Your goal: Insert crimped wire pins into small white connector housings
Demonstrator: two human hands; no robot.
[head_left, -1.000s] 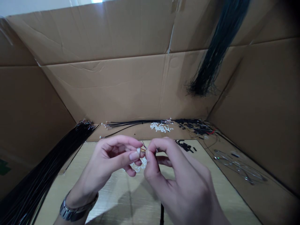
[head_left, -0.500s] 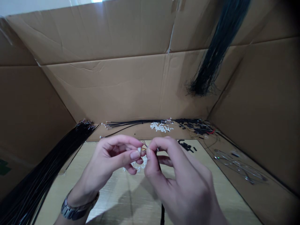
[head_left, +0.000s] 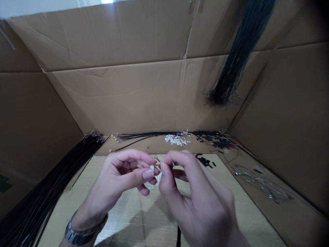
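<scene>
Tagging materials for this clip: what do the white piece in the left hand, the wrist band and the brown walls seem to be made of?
White piece: probably plastic, fairly matte, from its plain opaque white; too small to be sure. Wrist band: likely metal, with shiny grey links. Brown walls: apparently cardboard, dull, showing creases and fold lines.

A workshop, judging by the bundled black cables [head_left: 58, 180], small white connectors [head_left: 177, 139] and cardboard walls [head_left: 115, 89].

A pair of thin-framed eyeglasses [head_left: 262, 184] lies near the cardboard right wall [head_left: 290, 120], while a bundle of dark strands [head_left: 240, 58] hangs before the creased back wall [head_left: 115, 92]. A green patch [head_left: 4, 183] marks the left wall [head_left: 31, 120].
</scene>
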